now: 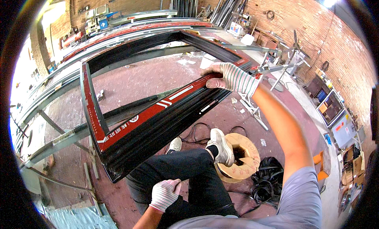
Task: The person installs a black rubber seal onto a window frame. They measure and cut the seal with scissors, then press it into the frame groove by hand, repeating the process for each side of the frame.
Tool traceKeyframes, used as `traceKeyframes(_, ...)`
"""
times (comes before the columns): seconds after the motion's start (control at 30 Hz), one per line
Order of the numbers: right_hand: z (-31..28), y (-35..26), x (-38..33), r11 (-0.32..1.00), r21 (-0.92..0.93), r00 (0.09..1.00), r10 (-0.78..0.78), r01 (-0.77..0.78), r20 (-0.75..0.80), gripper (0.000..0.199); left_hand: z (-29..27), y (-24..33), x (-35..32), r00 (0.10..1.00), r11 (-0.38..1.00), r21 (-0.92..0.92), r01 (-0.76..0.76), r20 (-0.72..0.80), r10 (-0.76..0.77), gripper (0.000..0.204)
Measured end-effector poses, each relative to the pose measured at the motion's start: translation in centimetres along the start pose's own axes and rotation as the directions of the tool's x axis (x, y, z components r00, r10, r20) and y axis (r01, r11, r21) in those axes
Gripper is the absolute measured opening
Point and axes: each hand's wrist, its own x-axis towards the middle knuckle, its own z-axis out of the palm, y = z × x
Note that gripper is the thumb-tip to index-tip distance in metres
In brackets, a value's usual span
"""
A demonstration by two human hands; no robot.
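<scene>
A: Nearest the camera, the left hand [165,194], in a striped work glove, lies curled on the person's dark trouser thigh; it holds nothing. Which hand does the work?

B: The right hand [229,77], gloved alike, is stretched out with fingers wrapped over the near rail of the window frame [156,116], pinching the red-filmed edge close to its far right corner.

A: Where does the frame lie?

B: It rests tilted on long metal rails [59,134] that serve as a stand, its lower left corner hanging above the red floor [158,77]. One shoe [221,146] is propped on a cardboard cable spool [242,156], beside a heap of black cable [268,179].

A: What would good handling call for?

B: By judgement, a one-handed hold near a corner lets the frame pivot; the idle hand belongs on the lower rail, and the grip should stay on the filmed faces.
</scene>
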Motion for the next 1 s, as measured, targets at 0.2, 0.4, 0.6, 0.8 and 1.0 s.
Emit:
traceKeyframes(0.2,-1.9,2.2,-0.8,0.989,-0.146,0.999,-0.037,0.034,-0.018,0.051,0.1,-0.1,-0.3,1.000,1.000,0.012,0.026,0.007,-0.026,0.017)
traceKeyframes(0.4,-0.4,3.6,-1.6,0.975,-0.199,0.967,-0.144,0.102,-0.210,0.039,0.1,-0.3,-0.5,0.999,0.999,0.041,0.029,0.032,-0.030,0.018)
traceKeyframes(0.6,3.4,-0.9,-0.8,0.950,-0.314,0.915,-0.127,0.000,-0.383,0.033,0.4,0.2,0.2,0.999,1.000,0.008,0.023,0.040,-0.023,0.019)
traceKeyframes(0.8,9.4,-17.1,3.3,0.948,-0.260,0.948,-0.242,0.184,-0.209,0.040,-0.7,0.4,0.1,0.998,0.995,-0.083,0.054,-0.037,-0.057,0.015)
traceKeyframes(1.0,12.3,-21.5,5.0,0.951,-0.203,0.911,-0.288,0.235,-0.294,0.049,-4.7,-3.7,-1.9,0.729,0.924,-0.378,0.063,-0.615,-0.301,0.008)
